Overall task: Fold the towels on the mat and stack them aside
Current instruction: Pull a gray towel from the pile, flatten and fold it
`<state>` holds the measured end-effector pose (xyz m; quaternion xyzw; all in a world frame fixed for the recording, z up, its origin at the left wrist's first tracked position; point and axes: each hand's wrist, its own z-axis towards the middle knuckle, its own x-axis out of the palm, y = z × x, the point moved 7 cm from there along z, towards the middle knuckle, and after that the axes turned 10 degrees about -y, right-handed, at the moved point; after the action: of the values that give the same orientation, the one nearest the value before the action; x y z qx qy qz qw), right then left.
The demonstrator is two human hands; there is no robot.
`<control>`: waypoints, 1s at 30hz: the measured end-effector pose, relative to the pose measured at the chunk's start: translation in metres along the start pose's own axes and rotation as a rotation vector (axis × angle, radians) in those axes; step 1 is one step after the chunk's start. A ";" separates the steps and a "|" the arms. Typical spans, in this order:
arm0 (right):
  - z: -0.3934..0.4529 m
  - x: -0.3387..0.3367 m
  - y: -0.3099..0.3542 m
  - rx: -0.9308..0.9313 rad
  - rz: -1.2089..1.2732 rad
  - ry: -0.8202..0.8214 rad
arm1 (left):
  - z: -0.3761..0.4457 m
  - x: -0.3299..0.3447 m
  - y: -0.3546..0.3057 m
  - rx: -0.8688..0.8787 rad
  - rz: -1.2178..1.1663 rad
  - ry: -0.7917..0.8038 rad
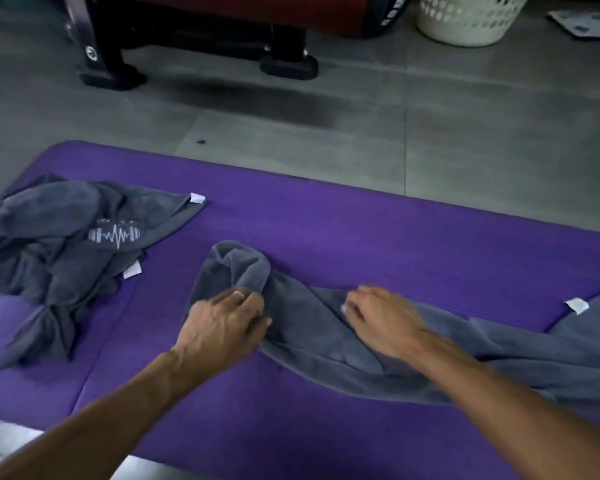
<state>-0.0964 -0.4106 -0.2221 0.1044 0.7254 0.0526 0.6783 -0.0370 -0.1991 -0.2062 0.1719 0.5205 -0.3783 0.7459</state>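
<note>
Towels (326,327) — purple mat (326,220), grey floor (465,126)

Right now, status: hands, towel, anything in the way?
Both hands on the grey towel: left hand grips its bunched end, right hand pinches mid-cloth. Towel unfolded, rumpled on purple mat. Crumpled towel pile lies left, apart.

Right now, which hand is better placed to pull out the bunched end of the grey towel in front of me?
Probably the left hand: it already pinches the crumpled grey towel just below its bunched end on the purple mat. The right hand rests further along the towel's middle.
</note>
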 end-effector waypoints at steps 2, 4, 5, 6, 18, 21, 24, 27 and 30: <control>0.034 0.010 -0.001 0.103 0.031 -0.020 | 0.015 0.000 0.016 -0.211 0.130 -0.046; 0.058 0.027 0.004 0.164 0.035 0.061 | 0.020 0.016 0.037 -0.466 0.151 0.108; 0.065 0.035 0.009 0.165 0.003 0.086 | 0.020 0.027 0.045 -0.571 0.128 0.184; 0.069 0.041 0.017 0.148 -0.050 0.105 | 0.017 0.038 0.051 -0.647 0.088 0.261; 0.073 -0.088 -0.012 0.247 0.323 -0.490 | 0.068 -0.012 0.061 -0.888 -0.793 -0.199; 0.056 -0.085 0.007 -0.023 0.195 -0.315 | 0.035 -0.017 0.067 -0.900 -0.527 -0.071; 0.029 -0.021 0.029 -0.180 0.107 0.366 | -0.031 0.009 0.081 -0.930 -0.300 0.379; 0.032 0.008 0.029 -0.188 -0.058 0.545 | -0.080 0.029 0.085 -0.927 -0.277 0.632; 0.083 -0.009 0.016 -0.003 -0.036 0.011 | -0.083 0.038 0.085 -0.999 -0.313 0.475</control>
<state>-0.0124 -0.4022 -0.2161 0.0901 0.7309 0.0419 0.6753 -0.0207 -0.1045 -0.2855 -0.2000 0.8087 -0.1434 0.5343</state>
